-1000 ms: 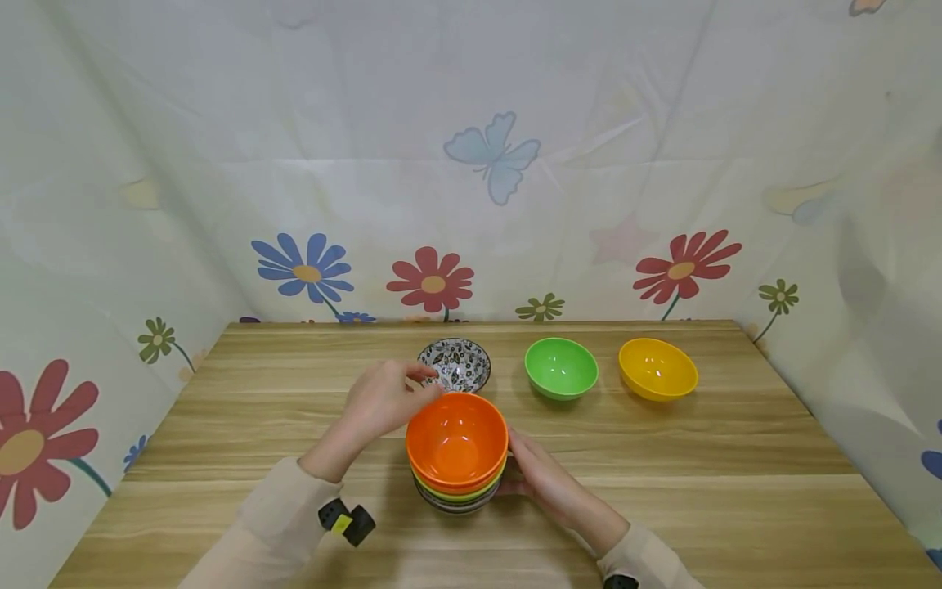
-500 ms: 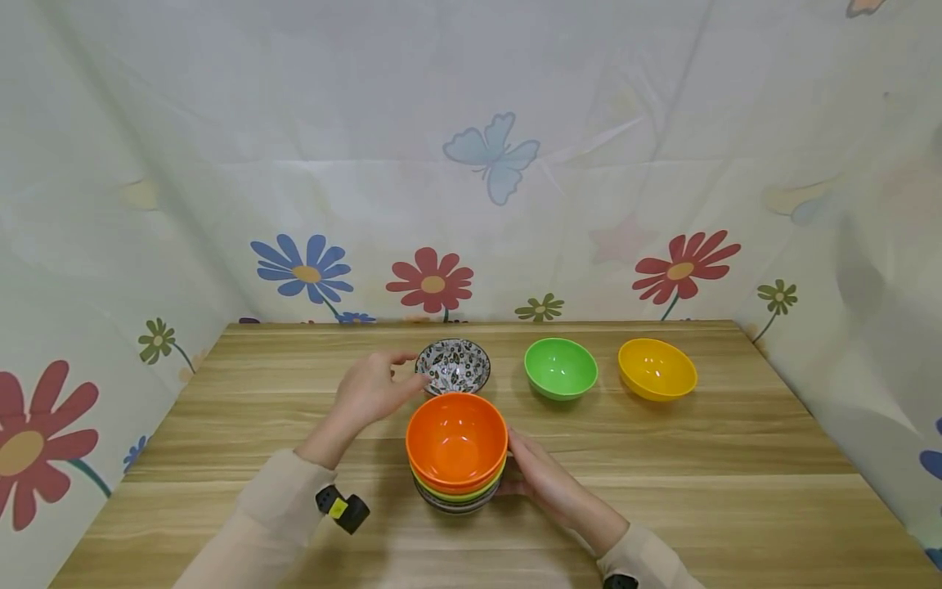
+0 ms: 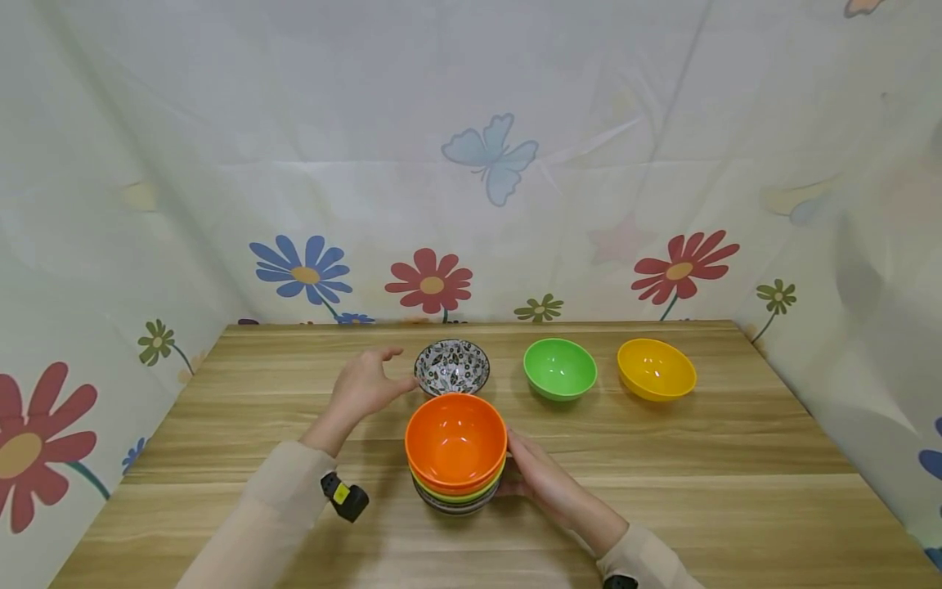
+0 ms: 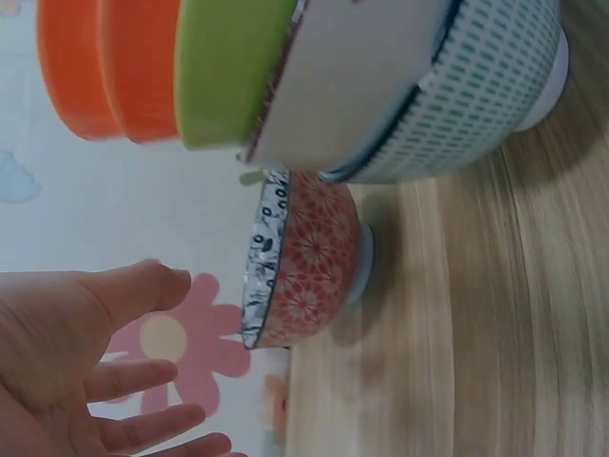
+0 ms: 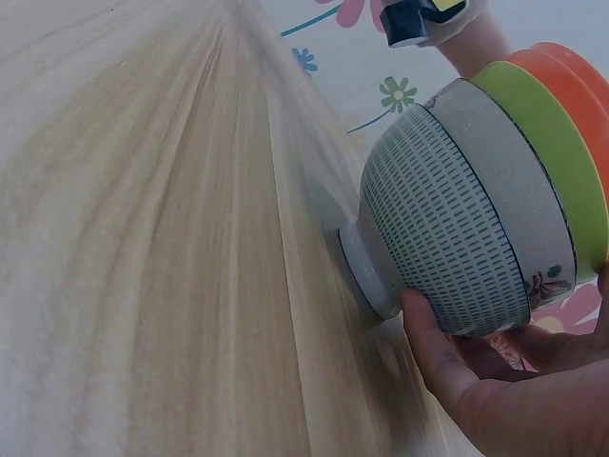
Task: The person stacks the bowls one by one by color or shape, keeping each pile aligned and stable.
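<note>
A stack of several bowls stands in front of me, with an orange bowl [image 3: 456,438] on top. Under the orange comes a lime-green bowl [image 5: 538,143], then a greyish-white bowl [image 5: 504,171], and a white bowl with teal dashes [image 5: 438,219] at the bottom. My right hand [image 3: 545,483] cups the stack's right side, thumb by the bottom bowl's foot. My left hand [image 3: 364,384] holds nothing, thumb and fingers spread, just left of a bowl with a black-and-white floral inside [image 3: 450,366]. That bowl's outside is red with pale flowers, as the left wrist view shows.
A green bowl [image 3: 561,370] and a yellow bowl [image 3: 657,370] stand toward the back right of the wooden table [image 3: 662,507]. Behind the table hangs a cloth [image 3: 353,188] printed with flowers. A small black device [image 3: 344,496] is strapped to the left wrist.
My left hand has drawn back leftward from the stack's rim and spread its fingers, uncovering more of the floral bowl. The right hand and the bowls have stayed in place.
</note>
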Action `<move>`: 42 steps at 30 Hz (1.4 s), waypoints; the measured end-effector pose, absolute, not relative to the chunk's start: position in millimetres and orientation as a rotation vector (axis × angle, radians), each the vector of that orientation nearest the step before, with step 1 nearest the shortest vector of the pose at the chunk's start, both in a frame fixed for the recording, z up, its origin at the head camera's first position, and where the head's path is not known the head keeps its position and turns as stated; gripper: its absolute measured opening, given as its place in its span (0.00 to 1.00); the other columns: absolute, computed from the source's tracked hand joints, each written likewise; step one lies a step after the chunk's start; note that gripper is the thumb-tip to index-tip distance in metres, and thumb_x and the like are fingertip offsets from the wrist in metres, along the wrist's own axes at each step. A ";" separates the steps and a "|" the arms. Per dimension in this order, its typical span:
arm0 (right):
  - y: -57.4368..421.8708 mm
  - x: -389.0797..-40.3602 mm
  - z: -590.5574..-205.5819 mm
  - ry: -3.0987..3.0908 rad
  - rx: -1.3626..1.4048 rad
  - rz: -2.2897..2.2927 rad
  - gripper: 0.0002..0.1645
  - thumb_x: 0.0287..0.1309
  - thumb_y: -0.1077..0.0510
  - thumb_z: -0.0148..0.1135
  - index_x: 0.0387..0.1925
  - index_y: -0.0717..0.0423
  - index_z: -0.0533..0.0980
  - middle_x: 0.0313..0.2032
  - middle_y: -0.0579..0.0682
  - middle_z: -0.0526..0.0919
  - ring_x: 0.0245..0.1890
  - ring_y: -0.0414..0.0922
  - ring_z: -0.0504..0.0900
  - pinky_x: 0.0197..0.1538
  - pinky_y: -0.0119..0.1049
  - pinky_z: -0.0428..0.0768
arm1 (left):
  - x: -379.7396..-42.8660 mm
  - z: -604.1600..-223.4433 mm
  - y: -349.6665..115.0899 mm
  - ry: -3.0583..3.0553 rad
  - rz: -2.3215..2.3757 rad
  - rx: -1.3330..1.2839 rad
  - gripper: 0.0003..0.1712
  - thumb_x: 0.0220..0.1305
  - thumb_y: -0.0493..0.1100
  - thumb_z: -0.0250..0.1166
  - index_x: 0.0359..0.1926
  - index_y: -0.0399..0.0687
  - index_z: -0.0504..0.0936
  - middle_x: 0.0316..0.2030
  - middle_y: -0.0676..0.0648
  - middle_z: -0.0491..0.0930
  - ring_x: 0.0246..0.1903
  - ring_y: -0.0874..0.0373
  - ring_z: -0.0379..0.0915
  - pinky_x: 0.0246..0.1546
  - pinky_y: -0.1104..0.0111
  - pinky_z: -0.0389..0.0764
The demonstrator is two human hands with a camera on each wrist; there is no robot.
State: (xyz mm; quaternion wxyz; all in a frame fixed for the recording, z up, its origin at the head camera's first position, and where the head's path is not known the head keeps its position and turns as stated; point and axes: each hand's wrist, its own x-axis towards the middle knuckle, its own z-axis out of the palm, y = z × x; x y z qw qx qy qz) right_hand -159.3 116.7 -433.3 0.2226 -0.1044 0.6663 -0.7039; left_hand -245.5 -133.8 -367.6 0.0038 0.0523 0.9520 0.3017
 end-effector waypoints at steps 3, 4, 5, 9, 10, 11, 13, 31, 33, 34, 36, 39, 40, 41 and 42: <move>116.6 -159.4 -433.5 1.841 -0.289 -1.945 0.41 0.67 0.36 0.33 0.67 0.63 0.53 0.63 0.65 0.61 0.55 0.50 0.70 0.48 0.48 0.79 | -249.4 -371.1 -134.5 2.977 0.958 0.150 0.36 0.50 0.53 0.67 0.59 0.43 0.72 0.58 0.39 0.71 0.55 0.41 0.67 0.51 0.47 0.73; 116.7 -159.3 -433.6 1.843 -0.288 -1.945 0.41 0.67 0.36 0.33 0.67 0.63 0.53 0.63 0.65 0.61 0.54 0.50 0.70 0.48 0.48 0.79 | -250.8 -372.2 -134.6 2.977 0.962 0.148 0.36 0.50 0.52 0.68 0.59 0.43 0.72 0.58 0.39 0.71 0.55 0.41 0.67 0.51 0.47 0.73; 116.7 -159.1 -433.7 1.843 -0.288 -1.945 0.42 0.67 0.36 0.33 0.67 0.63 0.53 0.63 0.65 0.61 0.54 0.50 0.70 0.48 0.48 0.79 | -252.1 -373.5 -134.8 2.978 0.966 0.146 0.36 0.50 0.52 0.68 0.59 0.43 0.72 0.58 0.39 0.71 0.55 0.41 0.66 0.51 0.47 0.73; 116.6 -158.9 -433.9 1.843 -0.289 -1.944 0.42 0.67 0.35 0.34 0.67 0.64 0.53 0.62 0.65 0.62 0.52 0.49 0.71 0.48 0.48 0.79 | -256.9 -377.5 -134.7 2.981 0.978 0.132 0.36 0.50 0.51 0.68 0.59 0.42 0.72 0.58 0.38 0.71 0.56 0.41 0.66 0.52 0.47 0.72; 116.7 -158.9 -433.9 1.844 -0.290 -1.942 0.42 0.67 0.35 0.34 0.67 0.64 0.53 0.61 0.65 0.62 0.52 0.49 0.71 0.48 0.48 0.79 | -257.9 -378.6 -134.6 2.980 0.986 0.131 0.36 0.49 0.51 0.68 0.59 0.42 0.71 0.58 0.38 0.71 0.56 0.41 0.66 0.53 0.47 0.72; 116.6 -159.0 -433.9 1.842 -0.291 -1.942 0.43 0.66 0.35 0.34 0.67 0.64 0.53 0.61 0.65 0.63 0.52 0.49 0.71 0.48 0.48 0.79 | -258.9 -379.5 -134.4 2.979 0.992 0.129 0.36 0.49 0.51 0.68 0.59 0.42 0.71 0.58 0.38 0.71 0.56 0.41 0.66 0.53 0.47 0.72; 116.7 -159.2 -434.1 1.840 -0.297 -1.942 0.42 0.66 0.35 0.34 0.67 0.64 0.53 0.62 0.65 0.62 0.52 0.49 0.71 0.48 0.49 0.79 | -261.0 -381.7 -134.1 2.980 1.003 0.134 0.36 0.49 0.50 0.68 0.59 0.41 0.71 0.58 0.38 0.71 0.56 0.41 0.66 0.53 0.47 0.71; 117.5 -158.8 -433.6 1.830 -0.296 -1.944 0.41 0.67 0.36 0.33 0.68 0.63 0.52 0.63 0.65 0.60 0.55 0.50 0.70 0.49 0.49 0.79 | -277.4 -395.6 -130.0 2.919 1.086 0.128 0.40 0.49 0.48 0.69 0.62 0.41 0.67 0.58 0.35 0.70 0.55 0.40 0.66 0.53 0.48 0.72; 117.4 -158.7 -433.4 1.831 -0.297 -1.944 0.41 0.68 0.37 0.33 0.68 0.63 0.52 0.64 0.65 0.60 0.56 0.51 0.69 0.49 0.49 0.79 | -278.4 -396.6 -128.6 2.911 1.087 0.121 0.39 0.49 0.47 0.69 0.62 0.41 0.67 0.57 0.35 0.70 0.54 0.40 0.67 0.52 0.49 0.73; 117.3 -158.7 -433.3 1.830 -0.298 -1.944 0.40 0.68 0.37 0.33 0.68 0.63 0.52 0.64 0.65 0.60 0.56 0.51 0.69 0.49 0.49 0.78 | -278.7 -396.9 -127.9 2.907 1.089 0.120 0.39 0.49 0.47 0.69 0.62 0.41 0.67 0.57 0.35 0.70 0.54 0.41 0.67 0.52 0.49 0.73; 117.2 -158.8 -433.0 1.832 -0.298 -1.944 0.40 0.68 0.37 0.33 0.68 0.63 0.52 0.64 0.65 0.59 0.57 0.51 0.68 0.49 0.49 0.78 | -279.5 -397.7 -126.1 2.899 1.093 0.108 0.38 0.49 0.47 0.69 0.62 0.42 0.67 0.57 0.36 0.71 0.53 0.42 0.68 0.51 0.50 0.74; 117.2 -159.1 -432.6 1.830 -0.301 -1.941 0.40 0.68 0.38 0.32 0.68 0.63 0.52 0.65 0.65 0.58 0.58 0.52 0.67 0.50 0.49 0.78 | -280.2 -398.9 -123.8 2.878 1.110 0.097 0.37 0.50 0.46 0.68 0.62 0.41 0.68 0.55 0.35 0.72 0.52 0.42 0.70 0.49 0.52 0.76; 117.2 -159.1 -432.4 1.829 -0.304 -1.941 0.39 0.69 0.38 0.31 0.68 0.63 0.52 0.65 0.65 0.58 0.58 0.52 0.67 0.50 0.50 0.78 | -280.5 -399.3 -123.2 2.870 1.121 0.092 0.37 0.50 0.46 0.68 0.61 0.40 0.68 0.55 0.36 0.73 0.51 0.43 0.70 0.49 0.53 0.77; 117.2 -159.1 -432.3 1.830 -0.303 -1.940 0.39 0.69 0.38 0.31 0.68 0.63 0.51 0.65 0.65 0.58 0.58 0.52 0.67 0.50 0.50 0.78 | -280.9 -399.8 -122.7 2.863 1.128 0.086 0.37 0.51 0.46 0.69 0.61 0.40 0.68 0.54 0.36 0.73 0.51 0.43 0.71 0.48 0.54 0.77; 117.2 -159.3 -432.1 1.829 -0.305 -1.939 0.39 0.69 0.38 0.31 0.68 0.63 0.51 0.65 0.65 0.58 0.59 0.53 0.67 0.50 0.50 0.78 | -281.2 -400.2 -122.3 2.856 1.138 0.082 0.37 0.51 0.46 0.68 0.61 0.39 0.68 0.54 0.36 0.73 0.50 0.44 0.71 0.47 0.55 0.78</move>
